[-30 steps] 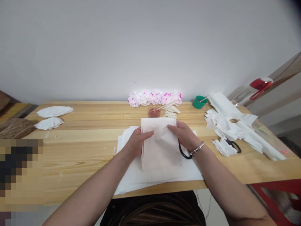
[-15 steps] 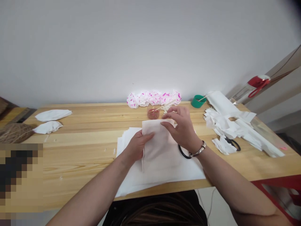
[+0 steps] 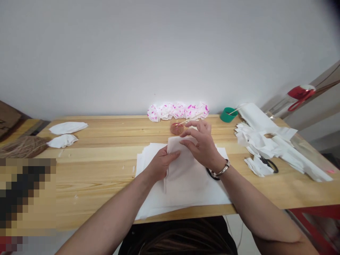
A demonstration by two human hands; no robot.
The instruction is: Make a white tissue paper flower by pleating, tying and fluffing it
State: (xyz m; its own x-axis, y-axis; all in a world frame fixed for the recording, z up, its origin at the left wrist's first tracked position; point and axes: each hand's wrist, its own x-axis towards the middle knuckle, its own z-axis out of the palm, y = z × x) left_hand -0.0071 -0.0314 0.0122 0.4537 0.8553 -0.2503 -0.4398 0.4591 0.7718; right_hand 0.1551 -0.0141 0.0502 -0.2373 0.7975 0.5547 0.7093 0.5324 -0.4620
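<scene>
A folded white tissue sheet (image 3: 186, 170) lies on a stack of white paper sheets (image 3: 151, 198) at the near edge of the wooden table (image 3: 101, 156). My left hand (image 3: 160, 163) pinches the tissue's left edge near the top. My right hand (image 3: 202, 144), with a metal bracelet at the wrist, rests on the tissue's top right corner, its fingertips pinching the upper edge. A black loop (image 3: 210, 173) shows partly under my right wrist.
Behind the hands stand a small cup with a stick (image 3: 176, 128), a row of pink-speckled paper flowers (image 3: 177, 110) and a green tape roll (image 3: 227, 115). White scraps with black scissors (image 3: 269, 164) lie right. Two white pieces (image 3: 67, 132) and twine (image 3: 22, 147) lie left.
My right hand has moved from the tissue's right side up to its top edge. The left hand keeps its hold on the left edge.
</scene>
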